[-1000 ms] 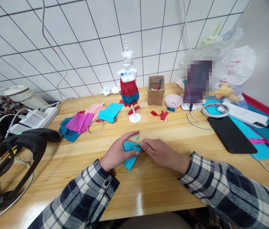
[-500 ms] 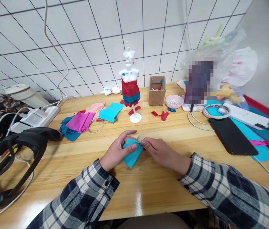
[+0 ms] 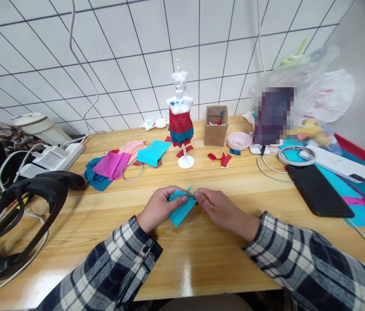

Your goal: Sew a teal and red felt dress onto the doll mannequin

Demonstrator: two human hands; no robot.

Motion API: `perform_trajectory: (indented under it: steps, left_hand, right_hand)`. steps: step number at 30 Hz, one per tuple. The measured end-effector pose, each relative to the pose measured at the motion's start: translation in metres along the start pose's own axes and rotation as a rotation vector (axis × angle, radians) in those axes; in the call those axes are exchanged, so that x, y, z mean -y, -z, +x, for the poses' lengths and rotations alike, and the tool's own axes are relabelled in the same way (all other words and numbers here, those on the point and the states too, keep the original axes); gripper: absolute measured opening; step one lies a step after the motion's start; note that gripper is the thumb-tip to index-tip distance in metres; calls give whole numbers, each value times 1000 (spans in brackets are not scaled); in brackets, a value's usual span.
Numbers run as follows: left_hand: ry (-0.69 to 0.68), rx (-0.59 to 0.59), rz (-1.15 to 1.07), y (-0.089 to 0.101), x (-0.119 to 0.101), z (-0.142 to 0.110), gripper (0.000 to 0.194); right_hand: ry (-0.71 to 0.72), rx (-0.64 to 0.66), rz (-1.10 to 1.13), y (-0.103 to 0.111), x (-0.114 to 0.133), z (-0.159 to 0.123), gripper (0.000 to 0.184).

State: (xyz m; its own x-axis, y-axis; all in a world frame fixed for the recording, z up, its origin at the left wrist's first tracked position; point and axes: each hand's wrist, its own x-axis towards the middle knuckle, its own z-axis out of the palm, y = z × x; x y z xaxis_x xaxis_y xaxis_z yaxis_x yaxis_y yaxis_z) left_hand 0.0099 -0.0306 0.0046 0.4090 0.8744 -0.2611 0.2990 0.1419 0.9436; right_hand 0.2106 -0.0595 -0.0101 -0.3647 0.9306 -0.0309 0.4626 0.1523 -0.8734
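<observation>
My left hand [image 3: 160, 207] is closed on a folded piece of turquoise crepe paper [image 3: 180, 212], thumb on top and fingers behind it. A narrow strip of the paper sticks up at its far edge. My right hand [image 3: 218, 209] is closed at the paper's right end, its fingers curled round what looks like small scissors [image 3: 190, 195]. Only a thin, greyish blade part shows along the paper's upper edge; the handles are hidden in the fist. Beyond the hands stands a white dress form [image 3: 180, 103] wearing a red and teal paper skirt [image 3: 181, 126].
Turquoise [image 3: 153, 153], magenta [image 3: 111, 165] and peach paper lie at the back left. A cardboard box [image 3: 215, 126], a pink bowl [image 3: 239, 141] of small beads and red scraps [image 3: 224, 160] lie right of the stand. A black phone [image 3: 320, 191] is at right, a black headset [image 3: 23, 207] at left.
My left index finger, stretched out before, has folded in behind the paper. The paper has turned flatter, and the right hand's tool stays at its upper edge. The view has shifted slightly.
</observation>
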Motion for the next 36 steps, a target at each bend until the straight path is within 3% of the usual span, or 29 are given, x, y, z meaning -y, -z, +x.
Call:
perform_trajectory:
  steps: [5,36]
  left_hand:
    - [14,-42,-34,0,-1,0,34]
    - [59,33,-49,3,-1,0,37]
  right_hand:
    - [4,3,6,-2,-1,1,41]
    - [26,12,-20,2,-4,2,39]
